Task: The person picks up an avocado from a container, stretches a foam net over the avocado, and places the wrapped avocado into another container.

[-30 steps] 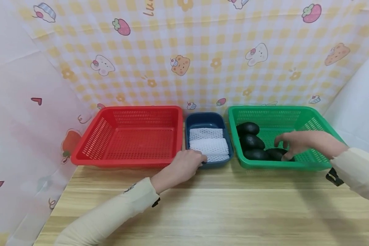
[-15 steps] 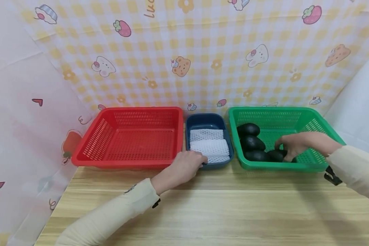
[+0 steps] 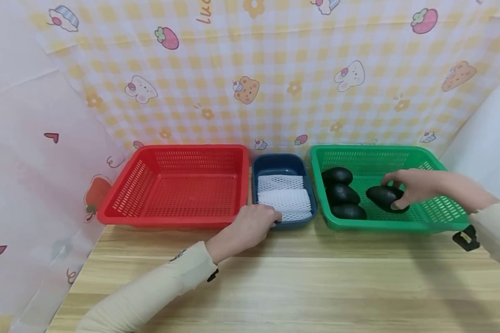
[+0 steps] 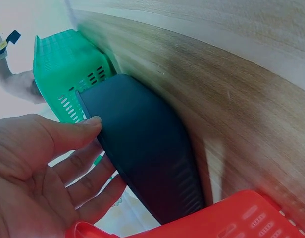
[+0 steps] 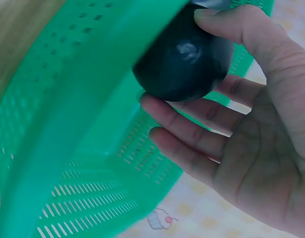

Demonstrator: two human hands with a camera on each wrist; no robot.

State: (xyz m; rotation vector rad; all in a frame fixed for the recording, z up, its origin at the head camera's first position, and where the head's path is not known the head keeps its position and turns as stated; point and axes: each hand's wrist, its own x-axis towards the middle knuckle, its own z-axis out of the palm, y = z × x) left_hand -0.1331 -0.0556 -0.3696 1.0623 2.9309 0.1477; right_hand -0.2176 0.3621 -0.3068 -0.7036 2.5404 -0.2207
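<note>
Seen from the head camera, with twelve o'clock at the far wall, the dark oval fruit (image 3: 385, 199) is now apart from the row of three fruits (image 3: 341, 194); half a second ago it lay against the nearest of them. It has shifted towards two o'clock, its narrow end pointing to ten. The right hand (image 3: 416, 186) has moved with it, thumb on one side, fingers on the other, spread only as wide as the fruit's body; whether the underside is off the floor, I cannot tell. The left hand (image 3: 254, 224) has stayed at the seven o'clock corner of the blue tray (image 3: 280, 162), pinching its rim between thumb and fingers, beside the white foam nets (image 3: 284, 200).

Around the fruit, the green basket (image 3: 383, 225) has its front rim near at six o'clock and its short wall farther off at three. Slotted floor gives room from twelve to three, and a gap separates the row at nine. The tray fits closely between this basket and the red basket (image 3: 191, 196); the wooden table (image 3: 300, 282) stretches away at six.
</note>
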